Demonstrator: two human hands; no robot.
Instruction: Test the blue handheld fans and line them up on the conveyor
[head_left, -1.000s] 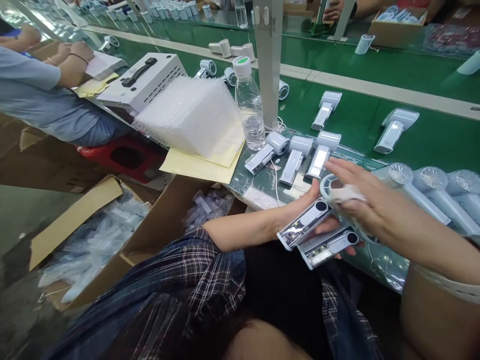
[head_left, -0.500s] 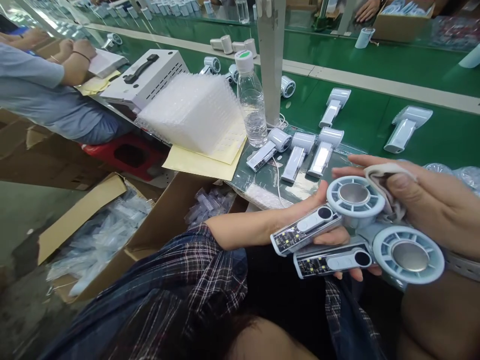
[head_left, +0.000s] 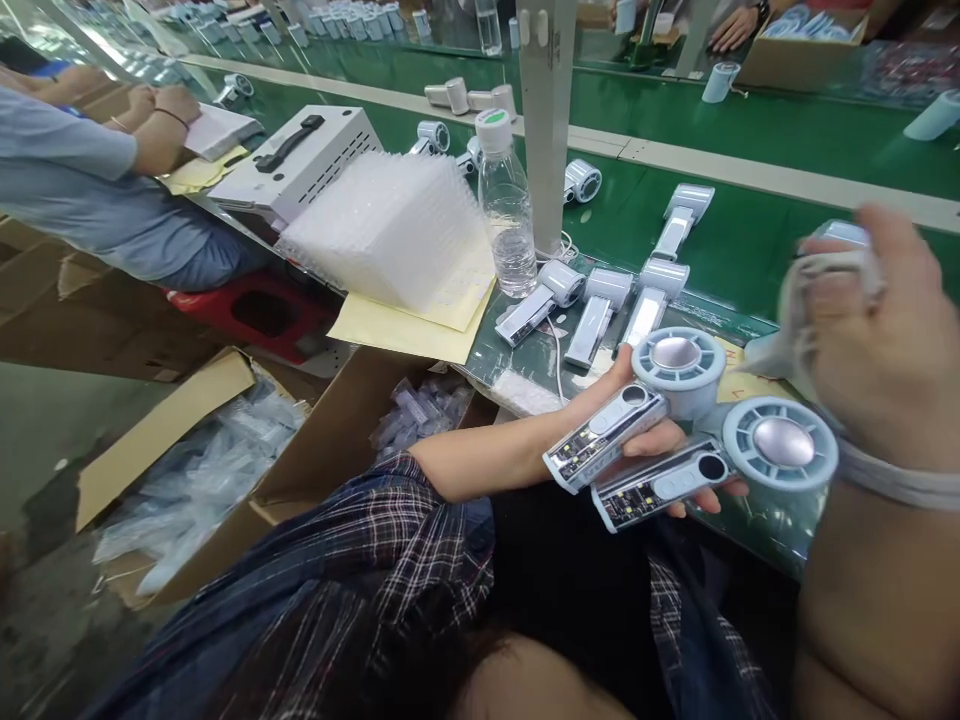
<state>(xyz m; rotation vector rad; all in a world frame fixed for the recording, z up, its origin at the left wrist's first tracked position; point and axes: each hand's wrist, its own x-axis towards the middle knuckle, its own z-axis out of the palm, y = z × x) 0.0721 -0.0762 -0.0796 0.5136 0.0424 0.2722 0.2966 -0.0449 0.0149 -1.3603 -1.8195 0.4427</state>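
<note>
Right of centre, smooth plastic fans with shiny, metallic-looking hubs; at right, a matt, wrinkled cloth; left of centre, translucent, bumpy plastic wrap over matt paper; lower left, dull cardboard box.

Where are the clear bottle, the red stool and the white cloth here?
Clear bottle (head_left: 508,212), head view: middle of its body.
Red stool (head_left: 214,304), head view: its side.
White cloth (head_left: 798,312), head view: its bunched folds.

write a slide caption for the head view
Left hand holds two light-blue handheld fans; right hand grips a pale cloth.
</note>
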